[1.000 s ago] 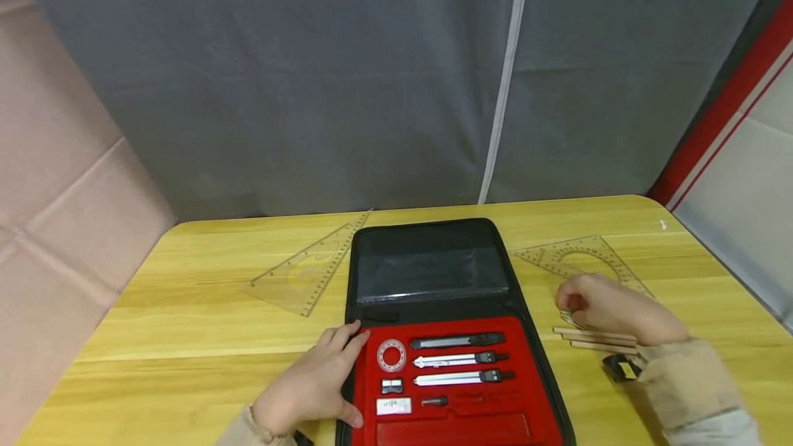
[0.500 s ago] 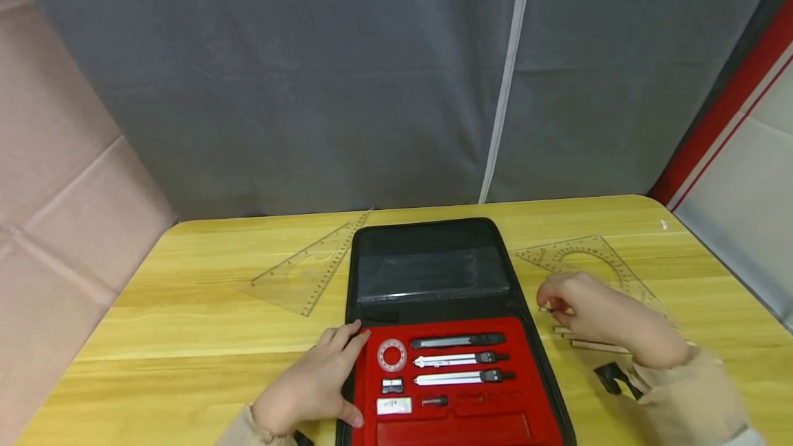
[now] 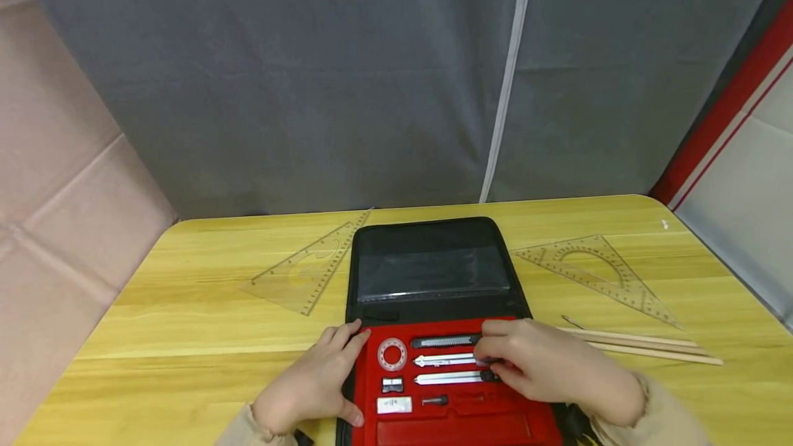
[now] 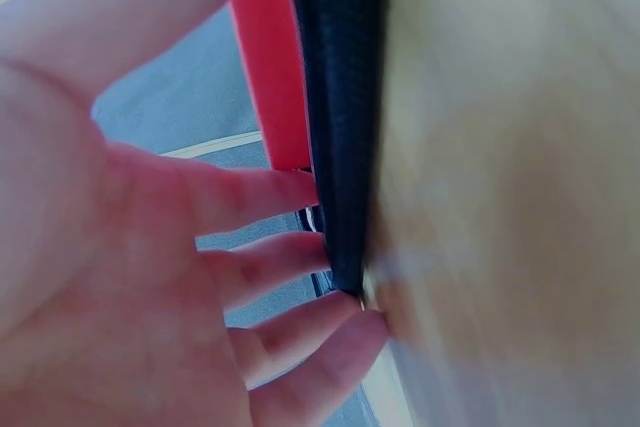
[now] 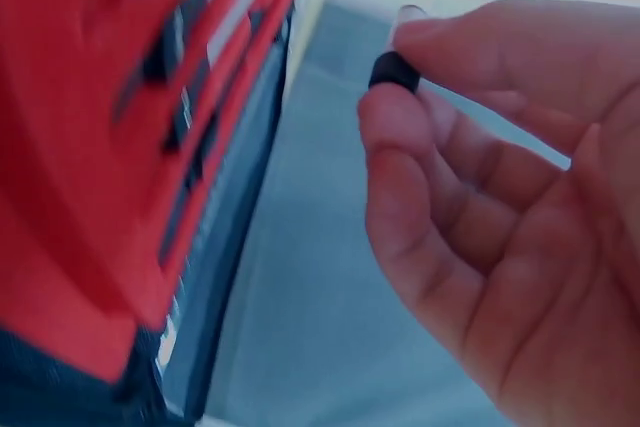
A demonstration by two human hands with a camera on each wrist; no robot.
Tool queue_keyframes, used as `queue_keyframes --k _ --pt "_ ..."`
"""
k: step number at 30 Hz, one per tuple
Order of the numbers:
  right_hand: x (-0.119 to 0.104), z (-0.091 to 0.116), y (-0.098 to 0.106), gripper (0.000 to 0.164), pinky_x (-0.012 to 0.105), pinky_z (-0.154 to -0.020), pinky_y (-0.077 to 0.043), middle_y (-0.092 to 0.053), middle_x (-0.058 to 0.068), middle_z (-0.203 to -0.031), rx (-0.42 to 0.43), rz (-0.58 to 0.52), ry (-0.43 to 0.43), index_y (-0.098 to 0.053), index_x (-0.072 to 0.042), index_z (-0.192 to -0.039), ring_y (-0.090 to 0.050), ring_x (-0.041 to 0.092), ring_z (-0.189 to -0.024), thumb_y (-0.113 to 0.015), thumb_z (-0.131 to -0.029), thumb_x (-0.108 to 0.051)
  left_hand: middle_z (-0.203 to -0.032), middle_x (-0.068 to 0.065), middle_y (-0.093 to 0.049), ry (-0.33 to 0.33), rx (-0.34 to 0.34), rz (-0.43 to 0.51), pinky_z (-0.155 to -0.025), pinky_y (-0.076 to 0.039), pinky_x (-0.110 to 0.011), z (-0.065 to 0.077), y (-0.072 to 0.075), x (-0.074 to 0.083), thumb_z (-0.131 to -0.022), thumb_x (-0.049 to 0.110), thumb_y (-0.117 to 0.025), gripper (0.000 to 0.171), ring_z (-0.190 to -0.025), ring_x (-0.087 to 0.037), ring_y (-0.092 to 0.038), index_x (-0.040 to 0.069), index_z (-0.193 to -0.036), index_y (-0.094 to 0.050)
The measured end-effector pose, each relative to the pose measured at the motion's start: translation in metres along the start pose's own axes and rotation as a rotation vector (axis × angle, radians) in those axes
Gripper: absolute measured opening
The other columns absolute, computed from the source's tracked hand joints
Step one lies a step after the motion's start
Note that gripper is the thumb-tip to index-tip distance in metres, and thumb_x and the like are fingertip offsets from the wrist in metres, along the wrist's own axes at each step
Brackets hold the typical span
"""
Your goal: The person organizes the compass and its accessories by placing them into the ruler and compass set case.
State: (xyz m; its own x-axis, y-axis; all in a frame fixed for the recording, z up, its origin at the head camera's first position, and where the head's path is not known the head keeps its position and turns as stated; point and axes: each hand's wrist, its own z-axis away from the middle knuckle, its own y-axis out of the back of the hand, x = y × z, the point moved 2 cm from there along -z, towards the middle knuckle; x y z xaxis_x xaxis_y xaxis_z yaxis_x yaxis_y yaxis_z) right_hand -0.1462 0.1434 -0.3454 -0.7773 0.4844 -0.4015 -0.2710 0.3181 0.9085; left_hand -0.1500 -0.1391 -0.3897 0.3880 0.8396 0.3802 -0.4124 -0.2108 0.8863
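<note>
A small black-ended piece (image 5: pixel 395 72) is above the open case (image 3: pixel 446 307).

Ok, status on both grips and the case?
Left grip against case edge. Right grip pinching small black-ended piece over red tray. Sticks aside, right of case.

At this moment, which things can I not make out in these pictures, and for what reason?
- Head view: the right ends of the cutter knife and upper compass, hidden by the right hand.
- Head view: the near end of the case, cut off by the bottom edge.
- Head view: writing on the white block, too small.
- Right wrist view: the full shape of the small dark piece, partly covered by that hand.
</note>
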Motion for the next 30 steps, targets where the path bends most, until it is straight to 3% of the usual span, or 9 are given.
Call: queue_keyframes --k 10,18,25,30 --pt "-0.011 -0.012 -0.022 0.01 0.017 -0.066 -0.051 -0.061 -0.011 -0.083 -0.182 0.012 -0.033 -0.066 -0.02 -0.087 -0.05 -0.005 -0.073 -0.065 -0.078 -0.015 -0.139 -0.018 -0.033 0.001 0.0 0.003 -0.091 -0.044 -0.051 0.0 0.0 0.0 -0.049 0.048 -0.079 0.103 -0.117 -0.033 -0.03 0.003 -0.131 -0.037" --pt "-0.01 -0.012 -0.028 0.012 0.006 -0.058 -0.044 -0.059 -0.012 -0.073 -0.148 0.047 0.08 -0.067 -0.021 -0.072 -0.048 -0.008 -0.068 -0.067 -0.074 -0.009 -0.139 -0.018 -0.033 0.002 0.0 0.006 -0.092 -0.044 -0.052 0.0 0.001 0.0 -0.049 0.048 -0.079 0.103 -0.117 -0.033 -0.03 0.003 -0.131 -0.037" --pt "-0.01 -0.011 -0.029 0.013 0.004 -0.055 -0.041 -0.057 -0.012 -0.066 -0.133 0.055 0.136 -0.07 -0.02 -0.071 -0.047 -0.009 -0.064 -0.067 -0.072 -0.007 -0.139 -0.019 -0.033 0.002 0.004 0.006 -0.092 -0.043 -0.052 0.0 0.0 0.0 -0.048 0.047 -0.079 0.103 -0.117 -0.033 -0.029 0.003 -0.131 -0.038" --pt "-0.009 -0.012 -0.029 0.014 0.007 -0.057 -0.044 -0.061 -0.013 -0.07 -0.161 0.054 0.084 -0.069 -0.021 -0.074 -0.048 -0.008 -0.065 -0.067 -0.073 -0.007 -0.139 -0.019 -0.033 0.006 -0.001 0.012 -0.092 -0.044 -0.052 0.0 0.0 0.0 -0.049 0.047 -0.079 0.102 -0.117 -0.033 -0.029 0.003 -0.131 -0.037"
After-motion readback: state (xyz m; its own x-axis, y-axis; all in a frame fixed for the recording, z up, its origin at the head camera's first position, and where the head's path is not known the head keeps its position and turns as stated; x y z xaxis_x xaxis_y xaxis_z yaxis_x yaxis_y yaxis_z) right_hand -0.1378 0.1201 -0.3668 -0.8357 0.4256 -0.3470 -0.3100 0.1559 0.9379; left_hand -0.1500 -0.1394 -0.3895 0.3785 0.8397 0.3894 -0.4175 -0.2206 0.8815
